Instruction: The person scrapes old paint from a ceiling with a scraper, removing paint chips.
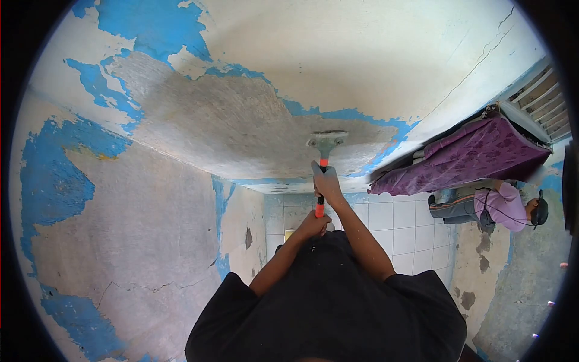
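Observation:
A long-handled scraper [320,208] with a black and red handle points away from my body, its wide grey head against the bare grey patch of the wall [241,114]. My left hand [312,226] is wrapped round the red lower end of the handle, close to my black shirt. Farther up, my right hand [327,182] grips the handle just below the scraper's head; its fingers look dusty. Ragged blue paint and cream paint border the bare patch.
At the right, another person [503,205] in a pink shirt and dark cap stands near a purple cloth [470,154]. A slatted opening [546,99] is above the cloth. White floor tiles [404,226] lie below. The left wall [151,211] has peeling blue paint.

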### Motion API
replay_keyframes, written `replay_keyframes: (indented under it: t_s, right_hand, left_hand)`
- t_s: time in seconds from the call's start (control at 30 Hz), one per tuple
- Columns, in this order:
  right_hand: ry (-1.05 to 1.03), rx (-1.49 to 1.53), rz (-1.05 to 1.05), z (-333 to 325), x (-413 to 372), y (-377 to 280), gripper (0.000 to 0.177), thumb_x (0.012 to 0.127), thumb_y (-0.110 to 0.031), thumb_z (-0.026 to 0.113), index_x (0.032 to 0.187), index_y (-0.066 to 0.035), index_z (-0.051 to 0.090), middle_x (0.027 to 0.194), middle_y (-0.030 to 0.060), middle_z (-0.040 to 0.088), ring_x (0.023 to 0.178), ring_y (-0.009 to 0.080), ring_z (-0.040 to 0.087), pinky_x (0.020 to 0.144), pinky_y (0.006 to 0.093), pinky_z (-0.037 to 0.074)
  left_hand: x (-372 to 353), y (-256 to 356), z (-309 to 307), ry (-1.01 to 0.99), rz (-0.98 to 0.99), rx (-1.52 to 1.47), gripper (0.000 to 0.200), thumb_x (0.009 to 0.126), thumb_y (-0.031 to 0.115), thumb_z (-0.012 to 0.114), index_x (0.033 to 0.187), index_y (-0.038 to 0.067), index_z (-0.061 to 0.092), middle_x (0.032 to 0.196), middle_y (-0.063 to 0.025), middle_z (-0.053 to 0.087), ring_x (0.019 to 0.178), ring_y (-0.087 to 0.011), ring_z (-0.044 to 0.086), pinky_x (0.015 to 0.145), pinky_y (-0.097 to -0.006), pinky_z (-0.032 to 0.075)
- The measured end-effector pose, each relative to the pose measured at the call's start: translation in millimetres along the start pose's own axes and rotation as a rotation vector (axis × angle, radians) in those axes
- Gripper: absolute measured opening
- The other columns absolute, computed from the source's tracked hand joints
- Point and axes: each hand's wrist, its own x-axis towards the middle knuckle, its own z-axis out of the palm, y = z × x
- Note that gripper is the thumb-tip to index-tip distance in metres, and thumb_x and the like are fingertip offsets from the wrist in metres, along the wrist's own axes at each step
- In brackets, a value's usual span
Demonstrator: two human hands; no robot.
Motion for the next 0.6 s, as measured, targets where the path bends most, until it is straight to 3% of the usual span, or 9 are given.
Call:
replay_keyframes:
  t_s: [0.17,0.37,0.6]
  right_hand:
    - [-0.013,-0.019,-0.104,0,-26,-70,0.048,0.091,-0.033,0.057,0.053,-0.01,0.038,0.041,0.001,0.037,0.029,0.0141,0.036,0.031,0.0301,0.029]
    - [-0.019,-0.03,-0.034,-4,12,9,0.049,0.091,-0.035,0.057,0.052,-0.01,0.039,0.04,0.0015,0.037,0.029,0.0145,0.036,0.032,0.0303,0.03]
    - [-0.093,-0.033,-0.046,-6,-11,-41,0.05,0.091,-0.036,0.057,0.052,-0.009,0.04,0.04,0.0015,0.037,0.031,0.0144,0.037,0.034,0.0307,0.032]
  left_hand:
    - [-10,59,13,0.029,0.123,0.096,0.024,0.082,0.016,0.06,0.063,0.004,0.051,0.049,-0.0036,0.049,0.04,-0.0137,0.049,0.041,-0.0291,0.041]
    - [24,-12,-6,0.053,0.02,0.045,0.023,0.082,0.016,0.061,0.064,0.004,0.052,0.051,-0.0035,0.05,0.042,-0.0137,0.051,0.042,-0.0288,0.041]
    - [0,28,3,0.053,0.025,0.116,0.024,0.082,0.015,0.06,0.063,0.005,0.05,0.05,-0.0035,0.048,0.042,-0.0139,0.049,0.042,-0.0292,0.04]
